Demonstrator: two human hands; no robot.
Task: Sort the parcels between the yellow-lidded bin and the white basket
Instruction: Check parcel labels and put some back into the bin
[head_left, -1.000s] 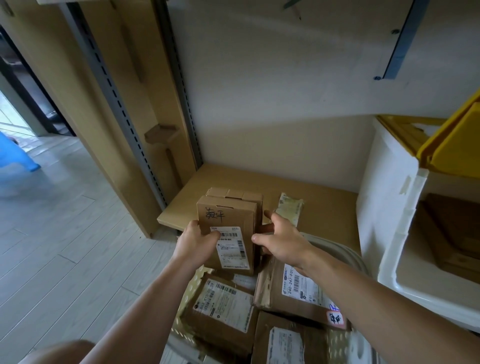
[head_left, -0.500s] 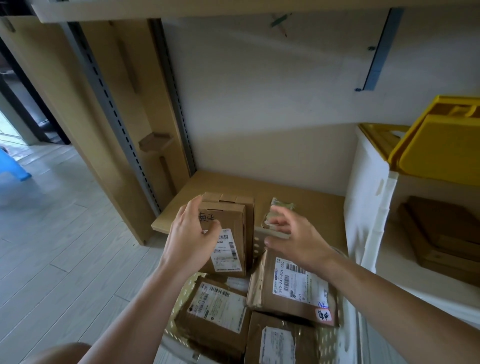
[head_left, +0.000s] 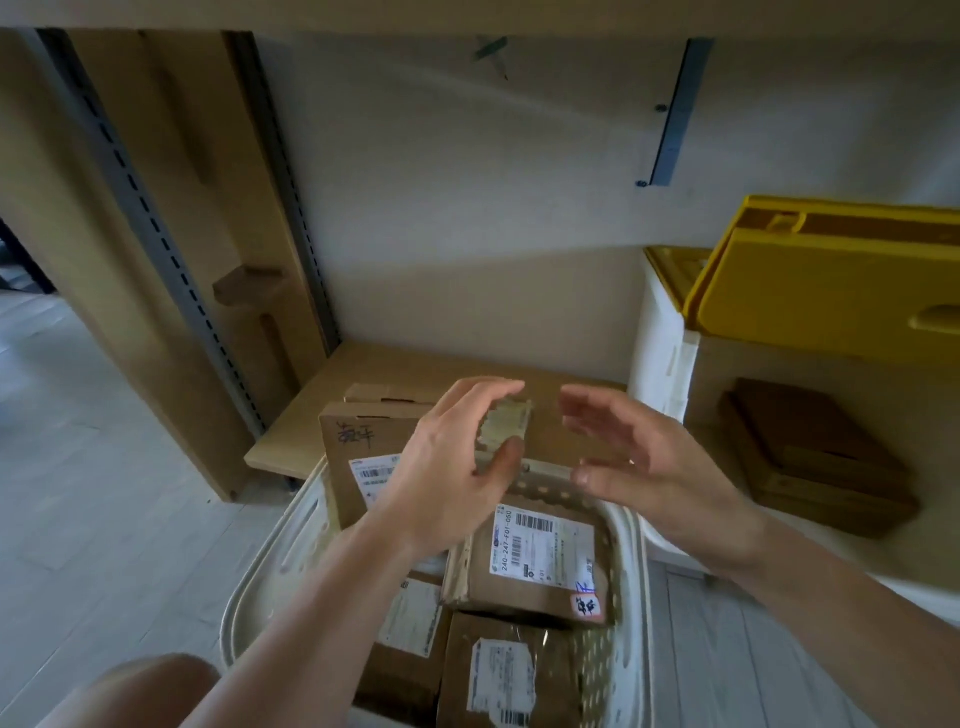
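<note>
Parcels in white basket (labelled) — bin open

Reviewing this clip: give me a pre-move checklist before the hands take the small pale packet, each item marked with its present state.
1. Left hand fingers around the small pale packet: ok, though firmness of grip cannot tell.
2. Right hand free: ok, open, holding nothing.
3. Upright box stable at the basket's back: cannot tell.
4. Yellow lid raised, bin open: ok.
5. Room in the white basket: not ok, crowded with parcels.
6. Packet's label readable: cannot tell.
</note>
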